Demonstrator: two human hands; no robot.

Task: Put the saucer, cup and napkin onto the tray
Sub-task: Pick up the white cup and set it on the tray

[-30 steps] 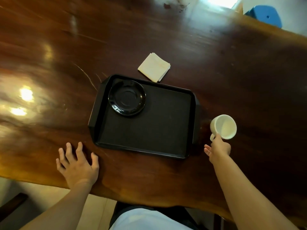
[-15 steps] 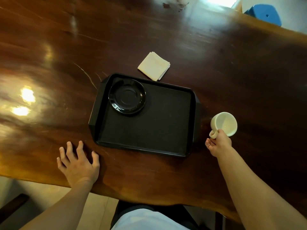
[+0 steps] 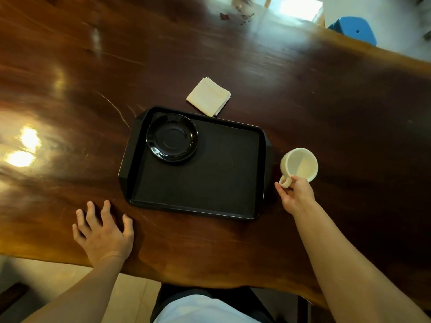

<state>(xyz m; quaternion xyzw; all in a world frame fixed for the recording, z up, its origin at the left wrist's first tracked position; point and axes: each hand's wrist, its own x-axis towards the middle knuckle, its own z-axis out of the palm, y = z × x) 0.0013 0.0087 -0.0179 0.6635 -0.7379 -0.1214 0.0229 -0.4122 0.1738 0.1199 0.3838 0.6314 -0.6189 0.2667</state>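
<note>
A black tray (image 3: 210,190) lies on the dark wooden table. A black saucer (image 3: 172,138) sits inside it, in the far left corner. A cream cup (image 3: 299,165) is just right of the tray's right rim, tilted with its mouth toward me. My right hand (image 3: 295,194) pinches the cup's handle from the near side. A folded cream napkin (image 3: 208,96) lies on the table just beyond the tray's far edge. My left hand (image 3: 102,231) rests flat on the table, fingers spread, near the tray's near left corner.
The table's near edge (image 3: 58,259) runs just behind my left wrist. A blue stool (image 3: 354,30) stands past the table's far right edge. Some dark crumbs (image 3: 235,16) lie at the far end of the table.
My right hand has taken the cup by its handle and tipped it; the handle has swung toward the tray. The left hand has stayed put.
</note>
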